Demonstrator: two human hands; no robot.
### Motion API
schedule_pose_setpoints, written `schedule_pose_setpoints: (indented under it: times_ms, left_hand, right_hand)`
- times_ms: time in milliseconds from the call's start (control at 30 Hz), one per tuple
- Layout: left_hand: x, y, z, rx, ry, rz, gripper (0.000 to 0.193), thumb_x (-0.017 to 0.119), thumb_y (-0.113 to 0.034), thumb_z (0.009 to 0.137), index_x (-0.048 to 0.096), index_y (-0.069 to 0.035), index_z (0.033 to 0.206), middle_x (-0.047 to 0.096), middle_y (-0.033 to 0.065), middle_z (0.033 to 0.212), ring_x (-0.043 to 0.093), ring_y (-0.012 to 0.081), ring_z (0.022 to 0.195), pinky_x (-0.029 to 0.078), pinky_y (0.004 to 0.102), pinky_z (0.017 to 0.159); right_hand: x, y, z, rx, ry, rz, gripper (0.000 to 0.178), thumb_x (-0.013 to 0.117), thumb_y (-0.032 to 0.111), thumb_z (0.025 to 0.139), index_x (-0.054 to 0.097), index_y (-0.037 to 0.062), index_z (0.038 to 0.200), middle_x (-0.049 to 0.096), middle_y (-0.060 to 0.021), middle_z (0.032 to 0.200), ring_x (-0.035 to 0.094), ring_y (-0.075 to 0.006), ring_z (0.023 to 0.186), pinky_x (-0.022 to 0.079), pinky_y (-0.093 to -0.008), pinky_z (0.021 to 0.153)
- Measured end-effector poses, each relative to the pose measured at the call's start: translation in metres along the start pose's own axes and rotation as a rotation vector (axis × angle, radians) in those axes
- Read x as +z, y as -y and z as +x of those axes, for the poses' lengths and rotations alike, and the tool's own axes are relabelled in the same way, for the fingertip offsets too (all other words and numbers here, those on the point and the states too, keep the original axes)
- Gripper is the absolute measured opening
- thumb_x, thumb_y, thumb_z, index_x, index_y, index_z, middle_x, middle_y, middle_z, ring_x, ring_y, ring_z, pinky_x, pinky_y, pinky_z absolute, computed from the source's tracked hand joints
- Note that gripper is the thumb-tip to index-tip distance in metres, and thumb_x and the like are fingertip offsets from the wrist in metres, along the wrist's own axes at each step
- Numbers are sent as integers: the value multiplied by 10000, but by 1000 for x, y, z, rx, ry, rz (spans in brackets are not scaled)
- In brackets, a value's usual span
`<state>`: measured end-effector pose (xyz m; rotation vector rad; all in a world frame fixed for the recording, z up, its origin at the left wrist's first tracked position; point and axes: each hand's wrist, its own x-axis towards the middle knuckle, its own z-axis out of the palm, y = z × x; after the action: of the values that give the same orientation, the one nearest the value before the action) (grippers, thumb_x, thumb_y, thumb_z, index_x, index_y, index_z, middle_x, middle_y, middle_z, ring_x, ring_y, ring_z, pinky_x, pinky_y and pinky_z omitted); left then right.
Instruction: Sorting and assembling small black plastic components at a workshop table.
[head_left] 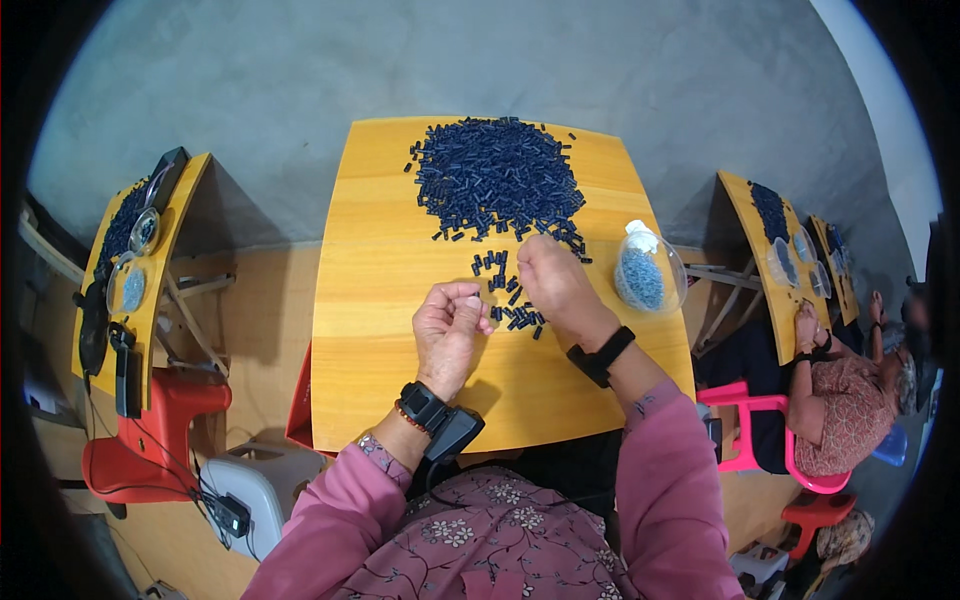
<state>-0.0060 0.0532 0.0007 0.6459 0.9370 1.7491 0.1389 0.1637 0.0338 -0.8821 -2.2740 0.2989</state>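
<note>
A large heap of small dark blue cylindrical pieces (pixel 500 175) lies at the far side of the yellow wooden table (pixel 370 250). Nearer to me, a loose scatter of the same pieces (pixel 515 318) lies between and under my hands. My left hand (pixel 447 328) is closed, thumb and forefinger pinching what looks like one small dark piece. Just above the scatter, my right hand (pixel 560 288) has its fingers curled together; what they hold, if anything, is hidden. Right of it stands a clear plastic tub (pixel 676 285) holding tiny light blue bits (pixel 640 278) and something white at its top.
A grey wall (pixel 600 60) rises behind the table. On the left is another table (pixel 160 290) with tubs, dark pieces and cables, beside a red chair (pixel 165 440) and a grey stool (pixel 250 500). To the right, a person (pixel 840 400) works at a similar table (pixel 780 290).
</note>
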Motion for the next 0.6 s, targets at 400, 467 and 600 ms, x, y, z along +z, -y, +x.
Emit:
schedule_pose_setpoints:
  times_ms: [400, 467, 600]
  left_hand:
    - [-4, 2, -4, -72, 199, 26, 107, 580, -12, 935, 576, 19, 1038, 657, 83, 869, 617, 117, 684, 551, 263, 657]
    - [-7, 5, -4, -94, 235, 29, 104, 587, -22, 935, 578, 16, 1032, 657, 82, 871, 615, 117, 687, 550, 263, 662]
    - [-9, 7, -3, -133, 325, 7, 105, 614, -71, 935, 592, -1, 1008, 654, 80, 887, 617, 126, 713, 540, 269, 671]
  right_hand:
    - [-36, 56, -35, 542, 135, 900, 132, 580, 25, 924, 635, -12, 1038, 652, -18, 871, 591, -60, 745, 482, -214, 644]
    - [-35, 55, -39, 517, 121, 929, 128, 586, 27, 923, 641, -7, 1034, 651, -13, 873, 588, -58, 747, 479, -211, 644]
    - [-31, 52, -44, 488, 127, 964, 120, 600, 26, 917, 655, 5, 1022, 658, -7, 884, 581, -52, 751, 470, -203, 640]
